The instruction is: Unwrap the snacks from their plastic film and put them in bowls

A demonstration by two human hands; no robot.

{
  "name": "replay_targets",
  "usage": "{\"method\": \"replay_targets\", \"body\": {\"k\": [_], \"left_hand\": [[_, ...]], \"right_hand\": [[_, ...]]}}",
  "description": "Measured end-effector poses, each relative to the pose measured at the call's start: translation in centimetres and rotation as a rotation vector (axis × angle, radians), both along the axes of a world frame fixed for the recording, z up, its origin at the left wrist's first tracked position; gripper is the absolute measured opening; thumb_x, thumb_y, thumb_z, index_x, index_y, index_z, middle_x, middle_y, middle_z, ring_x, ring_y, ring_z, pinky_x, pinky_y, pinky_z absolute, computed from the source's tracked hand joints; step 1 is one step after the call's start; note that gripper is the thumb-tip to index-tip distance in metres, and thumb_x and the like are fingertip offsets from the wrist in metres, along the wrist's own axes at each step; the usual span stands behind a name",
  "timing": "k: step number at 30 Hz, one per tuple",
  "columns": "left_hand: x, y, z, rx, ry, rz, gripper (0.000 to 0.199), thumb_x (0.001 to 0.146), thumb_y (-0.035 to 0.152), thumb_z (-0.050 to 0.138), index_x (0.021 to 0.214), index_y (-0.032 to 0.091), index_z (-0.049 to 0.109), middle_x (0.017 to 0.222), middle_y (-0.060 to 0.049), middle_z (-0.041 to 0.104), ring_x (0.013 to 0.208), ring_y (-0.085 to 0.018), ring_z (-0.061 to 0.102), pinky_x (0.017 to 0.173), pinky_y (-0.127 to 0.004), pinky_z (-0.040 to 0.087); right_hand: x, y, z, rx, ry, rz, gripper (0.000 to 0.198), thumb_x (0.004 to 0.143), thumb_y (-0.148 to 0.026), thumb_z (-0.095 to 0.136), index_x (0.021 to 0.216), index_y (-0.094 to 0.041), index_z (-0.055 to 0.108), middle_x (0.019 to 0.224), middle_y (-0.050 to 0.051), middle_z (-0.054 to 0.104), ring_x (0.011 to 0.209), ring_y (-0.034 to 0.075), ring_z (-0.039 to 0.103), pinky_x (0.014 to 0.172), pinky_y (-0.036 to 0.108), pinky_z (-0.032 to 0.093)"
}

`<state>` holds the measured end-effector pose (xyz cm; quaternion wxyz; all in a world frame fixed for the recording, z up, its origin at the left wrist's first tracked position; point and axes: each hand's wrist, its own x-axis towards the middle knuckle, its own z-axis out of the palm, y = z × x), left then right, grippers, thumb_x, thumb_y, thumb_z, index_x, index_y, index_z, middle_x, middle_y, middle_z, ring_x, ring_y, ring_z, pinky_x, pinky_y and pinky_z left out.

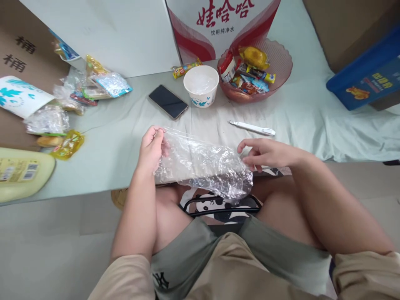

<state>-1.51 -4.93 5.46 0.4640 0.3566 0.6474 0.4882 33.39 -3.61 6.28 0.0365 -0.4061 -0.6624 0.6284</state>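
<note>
My left hand (153, 150) pinches the upper left corner of a crumpled clear plastic bag (203, 160). The bag stretches rightward over the table's front edge and sags above my lap. At its right end is my right hand (262, 153), fingers apart and slightly curled, beside the plastic without a visible grip on it. Beyond the bag lie a dark smartphone (168, 101) and a white utility knife (252, 128). A paper bowl (201, 86) with a leaf pattern stands between them, farther back, with clear plastic inside.
A pink glass bowl (283, 68) of wrapped snacks stands at the back right, with a snack stick (186, 68) near the paper bowl. Packaged snacks (109, 83), a tipped paper cup (23, 96) and a yellow bottle (25, 174) are left. Boxes (225, 27) line the back.
</note>
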Motion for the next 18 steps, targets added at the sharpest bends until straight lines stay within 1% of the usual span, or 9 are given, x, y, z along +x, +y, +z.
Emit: {"method": "replay_targets", "body": {"k": [1, 3, 5, 6, 9, 11, 13, 15, 18], "left_hand": [[0.2, 0.2, -0.1, -0.008, 0.019, 0.005, 0.016, 0.089, 0.035, 0.069, 0.084, 0.023, 0.059, 0.05, 0.007, 0.054, 0.031, -0.007, 0.041, 0.032, -0.018, 0.023], [0.7, 0.4, -0.2, -0.037, 0.011, -0.044, 0.014, 0.09, 0.034, 0.069, 0.085, 0.024, 0.06, 0.048, 0.008, 0.051, 0.03, -0.007, 0.037, 0.03, -0.017, 0.019], [1.4, 0.4, -0.2, -0.074, -0.019, -0.153, 0.012, 0.09, 0.034, 0.068, 0.086, 0.024, 0.061, 0.048, 0.007, 0.052, 0.029, -0.007, 0.037, 0.03, -0.016, 0.019], [1.9, 0.4, -0.2, -0.092, -0.032, -0.211, 0.012, 0.09, 0.034, 0.067, 0.087, 0.024, 0.061, 0.048, 0.007, 0.053, 0.029, -0.007, 0.038, 0.029, -0.016, 0.019], [3.4, 0.3, -0.2, -0.14, -0.078, -0.372, 0.013, 0.088, 0.037, 0.067, 0.087, 0.024, 0.062, 0.048, 0.005, 0.056, 0.03, -0.011, 0.044, 0.03, -0.017, 0.023], [3.9, 0.2, 0.0, -0.145, -0.137, -0.451, 0.019, 0.085, 0.041, 0.071, 0.088, 0.024, 0.064, 0.048, 0.004, 0.057, 0.031, -0.013, 0.049, 0.032, -0.019, 0.029], [3.8, 0.2, 0.4, -0.118, -0.209, -0.455, 0.03, 0.082, 0.049, 0.075, 0.094, 0.023, 0.066, 0.049, 0.003, 0.058, 0.034, -0.015, 0.053, 0.036, -0.022, 0.037], [3.2, 0.2, 0.9, -0.066, -0.276, -0.345, 0.044, 0.081, 0.061, 0.072, 0.099, 0.022, 0.067, 0.051, 0.003, 0.058, 0.038, -0.016, 0.057, 0.041, -0.024, 0.043], [2.5, -0.2, 1.5, 0.02, -0.366, -0.124, 0.062, 0.082, 0.081, 0.058, 0.105, 0.024, 0.066, 0.057, 0.002, 0.059, 0.052, -0.017, 0.064, 0.049, -0.026, 0.048]], "right_hand": [[0.2, 0.3, -0.3, 0.044, -0.06, 0.012, 0.034, 0.087, -0.052, 0.069, 0.103, -0.023, 0.061, 0.063, -0.001, 0.069, 0.049, 0.016, 0.062, 0.047, 0.029, 0.046], [0.1, 0.7, -0.9, 0.261, -0.145, -0.121, 0.03, 0.089, -0.051, 0.066, 0.097, -0.022, 0.065, 0.063, 0.0, 0.068, 0.051, 0.015, 0.061, 0.051, 0.03, 0.047], [-0.8, 1.0, -1.4, 0.445, -0.089, -0.318, 0.03, 0.089, -0.05, 0.065, 0.096, -0.02, 0.065, 0.076, 0.003, 0.072, 0.064, 0.017, 0.065, 0.06, 0.032, 0.052], [-1.5, 1.0, -1.6, 0.453, 0.002, -0.364, 0.033, 0.089, -0.051, 0.065, 0.101, -0.02, 0.065, 0.087, 0.006, 0.075, 0.074, 0.018, 0.069, 0.066, 0.033, 0.054], [-4.6, 0.4, -1.7, 0.211, 0.284, -0.195, 0.051, 0.083, -0.053, 0.071, 0.119, -0.018, 0.061, 0.111, 0.011, 0.075, 0.091, 0.02, 0.071, 0.073, 0.032, 0.058], [-6.5, -0.3, -1.6, 0.048, 0.307, 0.03, 0.045, 0.083, -0.048, 0.074, 0.115, -0.018, 0.062, 0.096, 0.007, 0.076, 0.078, 0.016, 0.07, 0.065, 0.028, 0.055], [-7.5, -1.0, -1.3, -0.022, 0.29, 0.155, 0.028, 0.087, -0.043, 0.07, 0.097, -0.018, 0.065, 0.074, 0.0, 0.07, 0.061, 0.011, 0.062, 0.056, 0.024, 0.048], [-7.7, -1.5, -0.9, -0.016, 0.335, 0.081, 0.026, 0.09, -0.044, 0.067, 0.086, -0.019, 0.062, 0.062, -0.004, 0.063, 0.053, 0.009, 0.055, 0.052, 0.024, 0.043], [-7.4, -1.7, -0.5, 0.077, 0.418, -0.23, 0.035, 0.09, -0.053, 0.068, 0.084, -0.021, 0.057, 0.057, -0.005, 0.057, 0.05, 0.009, 0.052, 0.05, 0.024, 0.042]]}}
